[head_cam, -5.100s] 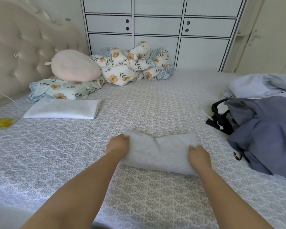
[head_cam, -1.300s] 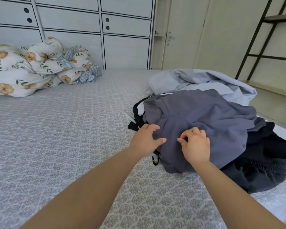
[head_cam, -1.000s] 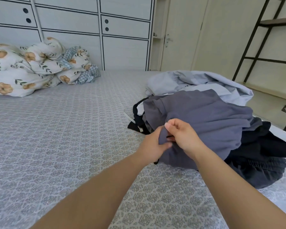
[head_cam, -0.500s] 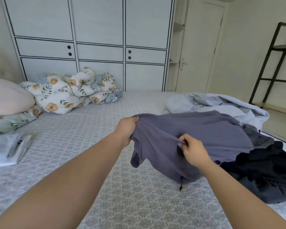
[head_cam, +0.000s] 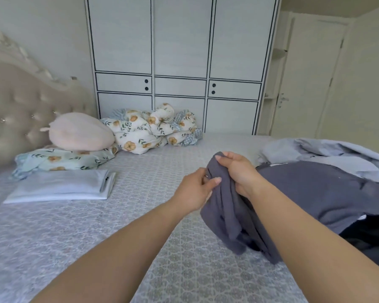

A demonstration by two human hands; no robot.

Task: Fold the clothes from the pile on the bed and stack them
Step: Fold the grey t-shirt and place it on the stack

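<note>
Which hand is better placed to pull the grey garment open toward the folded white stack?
Left. The left hand pinches the grey garment on the side nearer the folded white stack.

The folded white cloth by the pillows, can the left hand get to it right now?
Probably not yet: the left hand pinches the grey garment. The bed between it and the folded white cloth looks bare, though.

- The grey garment (head_cam: pixel 304 193) runs off the right edge, its full shape untold.
- The right hand (head_cam: pixel 239 171) hides its own fingertips in the cloth.
- The dark clothes (head_cam: pixel 370 232) beneath are cut off at the right.
</note>
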